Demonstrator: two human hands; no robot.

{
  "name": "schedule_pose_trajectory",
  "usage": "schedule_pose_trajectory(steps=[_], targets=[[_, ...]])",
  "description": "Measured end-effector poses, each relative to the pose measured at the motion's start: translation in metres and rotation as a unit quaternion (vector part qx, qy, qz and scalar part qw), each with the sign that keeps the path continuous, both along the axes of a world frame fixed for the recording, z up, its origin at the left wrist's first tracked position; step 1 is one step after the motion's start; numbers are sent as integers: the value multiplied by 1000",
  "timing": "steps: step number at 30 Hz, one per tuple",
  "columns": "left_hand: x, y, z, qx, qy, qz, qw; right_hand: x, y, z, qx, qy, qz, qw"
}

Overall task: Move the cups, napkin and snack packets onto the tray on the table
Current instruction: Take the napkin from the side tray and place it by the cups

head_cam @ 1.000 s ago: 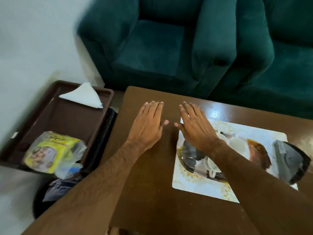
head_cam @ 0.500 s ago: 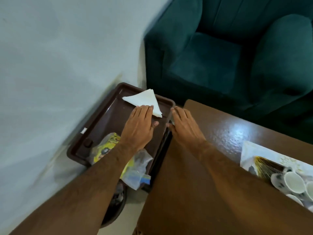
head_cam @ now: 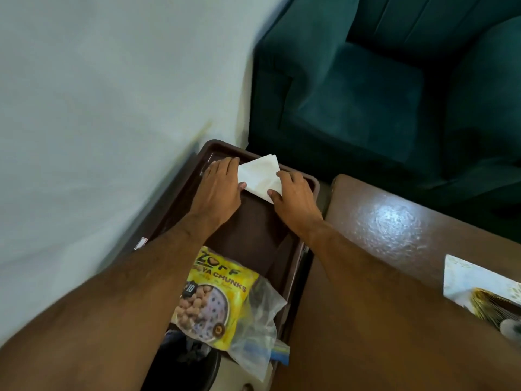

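Both hands, left hand (head_cam: 218, 187) and right hand (head_cam: 294, 197), are pinching the soft white folded napkin (head_cam: 260, 176) with curled fingers, over the glossy brown plastic bin (head_cam: 253, 235); a crinkly yellow snack packet (head_cam: 214, 300) is lying nearer.

A white folded napkin (head_cam: 260, 176) lies flat at the far end of a dark brown tray (head_cam: 255, 232), one corner pointing near. At the tray's near end a yellow snack packet (head_cam: 211, 300) printed "SOYA CHUNKS" lies face up, slightly tilted, with a clear plastic bag (head_cam: 258, 331) just beside it on the right, spilling over the tray's near rim.
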State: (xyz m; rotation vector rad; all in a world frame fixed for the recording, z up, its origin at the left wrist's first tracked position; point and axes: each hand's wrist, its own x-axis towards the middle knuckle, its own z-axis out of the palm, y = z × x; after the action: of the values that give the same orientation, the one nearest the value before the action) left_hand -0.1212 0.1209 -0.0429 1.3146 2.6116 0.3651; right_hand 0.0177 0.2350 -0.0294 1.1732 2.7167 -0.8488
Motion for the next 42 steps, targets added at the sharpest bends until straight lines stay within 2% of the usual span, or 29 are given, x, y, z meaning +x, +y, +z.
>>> schedule_pose_trajectory(steps=[4, 10, 14, 18, 21, 23, 27, 29, 33, 38, 42], targets=[[-7, 13, -10, -20, -32, 5, 999, -12, 2, -9, -2, 2, -27, 1000], [-11, 13, -15, -34, -36, 2, 999, -18, 4, -15, -8, -1, -50, 999], [-11, 10, -11, -36, -17, 0, 999, -20, 4, -11, -49, 68, -75, 994], [-8, 4, -7, -20, -33, 27, 999, -14, -3, -6, -75, 123, -47, 989], [-7, -7, -4, 15, -73, 43, 996, -2, -12, -2, -45, 165, -6, 985], [-7, -18, -2, 63, -105, 50, 991, 9, -18, -1, 8, 196, 32, 980], [-2, -36, 1, 138, -120, 3, 983, 26, -35, -10, 98, 244, 104, 959], [1, -43, 2, 136, -133, -30, 981, 31, -43, -15, 102, 238, 116, 959], [2, -52, -9, 92, -142, -71, 983, 36, -51, -22, 63, 170, 135, 974], [3, -57, -11, 119, -140, -69, 981, 33, -52, -19, 65, 112, 192, 973], [4, -59, -8, 129, -137, -69, 980, 32, -52, -15, 71, 107, 184, 974]])
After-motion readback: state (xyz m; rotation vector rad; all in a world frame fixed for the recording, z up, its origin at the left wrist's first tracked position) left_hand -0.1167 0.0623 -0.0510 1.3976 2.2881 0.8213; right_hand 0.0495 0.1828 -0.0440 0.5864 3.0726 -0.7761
